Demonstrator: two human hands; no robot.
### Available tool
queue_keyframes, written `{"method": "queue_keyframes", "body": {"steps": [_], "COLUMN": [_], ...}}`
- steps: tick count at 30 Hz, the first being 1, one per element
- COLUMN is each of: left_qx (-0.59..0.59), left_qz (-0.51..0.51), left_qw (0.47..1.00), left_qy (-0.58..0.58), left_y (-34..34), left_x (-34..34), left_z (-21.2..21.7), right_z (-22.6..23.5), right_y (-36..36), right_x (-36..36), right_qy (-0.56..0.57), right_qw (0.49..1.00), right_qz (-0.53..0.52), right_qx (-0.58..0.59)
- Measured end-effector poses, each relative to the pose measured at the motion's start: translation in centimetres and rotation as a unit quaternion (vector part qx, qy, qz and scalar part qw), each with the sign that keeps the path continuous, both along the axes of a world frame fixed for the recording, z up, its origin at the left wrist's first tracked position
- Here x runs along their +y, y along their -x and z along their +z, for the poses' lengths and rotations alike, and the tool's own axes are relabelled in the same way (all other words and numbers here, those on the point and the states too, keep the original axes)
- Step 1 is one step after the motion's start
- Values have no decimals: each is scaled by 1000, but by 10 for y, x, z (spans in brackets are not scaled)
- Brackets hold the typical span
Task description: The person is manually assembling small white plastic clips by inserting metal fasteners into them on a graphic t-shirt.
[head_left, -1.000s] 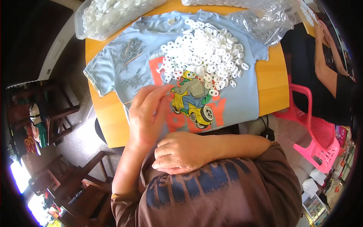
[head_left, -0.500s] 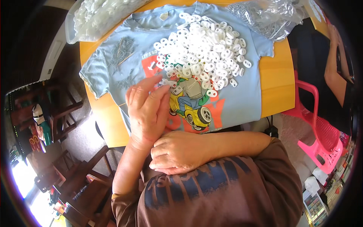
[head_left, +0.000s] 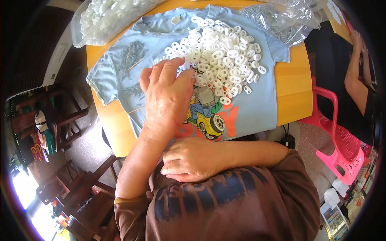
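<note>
A heap of white oval plastic pieces with two holes [head_left: 225, 52] lies on a light blue printed T-shirt [head_left: 257, 108] spread over the table. My left hand [head_left: 165, 90] reaches to the heap's left edge. Its thumb and forefinger are apart among the white pieces, the other fingers bent. Whether a piece touches the fingertips is hard to see. My right hand [head_left: 187, 160] rests low before my chest, close to my left forearm, fingers curled under. Its palm is hidden. Thin grey metal bits [head_left: 132, 54] lie in a loose patch on the shirt's left side.
A clear plastic container [head_left: 110, 20] of white pieces stands at the far left. A clear bag [head_left: 277, 22] with grey metal bits lies far right on the yellow wooden table [head_left: 295, 96]. Beyond are a pink chair [head_left: 337, 140] and another person's arm [head_left: 356, 76].
My left hand has moved forward and to the right, from in front of the heap to its left edge. Its fingers now cover small white pieces there. My right hand has barely moved.
</note>
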State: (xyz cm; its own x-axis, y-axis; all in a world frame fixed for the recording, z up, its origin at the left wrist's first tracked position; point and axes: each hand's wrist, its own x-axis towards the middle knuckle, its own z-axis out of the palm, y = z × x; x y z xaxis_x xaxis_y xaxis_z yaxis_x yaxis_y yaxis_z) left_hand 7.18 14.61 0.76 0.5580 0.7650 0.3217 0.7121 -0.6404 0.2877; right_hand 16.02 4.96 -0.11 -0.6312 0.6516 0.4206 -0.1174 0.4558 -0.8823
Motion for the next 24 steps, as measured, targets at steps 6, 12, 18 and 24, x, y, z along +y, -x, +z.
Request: {"method": "queue_keyframes", "body": {"steps": [6,12,18,24], "left_qx": [7,-33,-52,-39], "left_qz": [-4,-19,0,-9], "left_qw": [1000,999,999,999], "left_qy": [-19,-25,-9,23], "left_y": [13,17,11,17], "left_x": [-4,-5,-4,2], "left_z": [-4,-4,-4,-4], "right_z": [0,1,1,3], "right_y": [4,7,5,4], "right_x": [-1,-1,-3,-2], "right_qy": [3,0,-2,-5], "right_qw": [1000,1000,1000,1000], "right_qz": [3,4,-6,-19], "right_qx": [-16,-18,-13,-6]}}
